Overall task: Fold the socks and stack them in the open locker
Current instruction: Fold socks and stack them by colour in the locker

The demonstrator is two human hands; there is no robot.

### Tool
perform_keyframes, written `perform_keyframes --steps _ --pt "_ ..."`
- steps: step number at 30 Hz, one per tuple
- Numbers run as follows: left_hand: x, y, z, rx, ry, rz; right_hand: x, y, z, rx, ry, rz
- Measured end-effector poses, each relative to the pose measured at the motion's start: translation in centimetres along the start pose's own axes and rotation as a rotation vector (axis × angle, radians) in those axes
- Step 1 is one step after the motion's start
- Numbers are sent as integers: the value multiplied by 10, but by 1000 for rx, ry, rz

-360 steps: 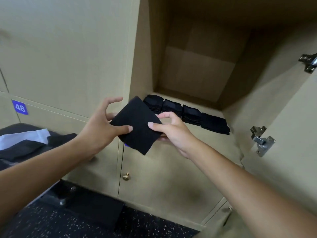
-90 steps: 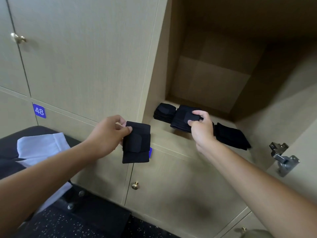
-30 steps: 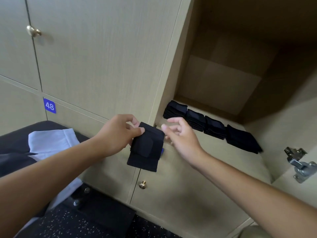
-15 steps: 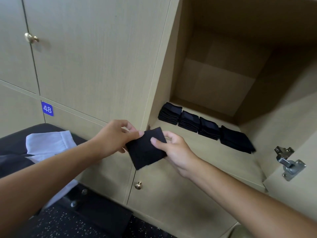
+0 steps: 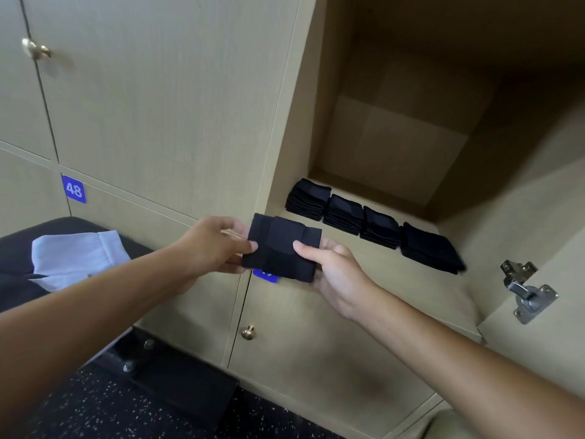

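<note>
I hold the folded black sock [image 5: 281, 248] in the air between both hands, just in front of the open locker [image 5: 373, 280] and nearer than the four dark stacks [image 5: 345, 213] lined up along its floor: my left hand [image 5: 212, 245] pinches its left edge, thumb on top, and my right hand [image 5: 335, 270] pinches the right edge with its fingers curled underneath. It looks light, soft and limp, so I expect the fold to spring open unless I keep it pressed flat. I would grip across the layered edges, thumb above and fingers below, not by a single corner.
</note>
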State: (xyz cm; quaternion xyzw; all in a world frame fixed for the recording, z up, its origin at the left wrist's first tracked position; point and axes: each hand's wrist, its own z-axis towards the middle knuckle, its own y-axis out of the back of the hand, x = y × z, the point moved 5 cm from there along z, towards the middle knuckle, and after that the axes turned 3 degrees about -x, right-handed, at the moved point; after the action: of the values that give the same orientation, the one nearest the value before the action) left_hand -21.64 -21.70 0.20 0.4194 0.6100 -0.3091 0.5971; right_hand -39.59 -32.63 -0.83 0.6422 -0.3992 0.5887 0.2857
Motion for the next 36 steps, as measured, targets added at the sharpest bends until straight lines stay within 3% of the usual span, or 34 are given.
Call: perform_keyframes --steps 4,8,12,15,20,30,36 --pt "-10 7 5 -57 -69 -28 11 3 -2 -55 153 -201" --pt "-15 8 5 -65 -115 -34 21 -7 -13 92 314 -401" --pt "-16 8 6 -109 -159 -17 24 -19 -24 240 341 -494" --pt "-16 5 6 -120 -183 40 27 -15 -19 238 330 -477" --pt "-19 -2 2 -90 -254 290 45 14 -3 90 371 -470" --pt "-13 -18 -2 -18 -319 577 82 90 64 -300 210 -223" --pt "-4 -25 4 -3 -309 642 107 118 108 -437 172 -354"
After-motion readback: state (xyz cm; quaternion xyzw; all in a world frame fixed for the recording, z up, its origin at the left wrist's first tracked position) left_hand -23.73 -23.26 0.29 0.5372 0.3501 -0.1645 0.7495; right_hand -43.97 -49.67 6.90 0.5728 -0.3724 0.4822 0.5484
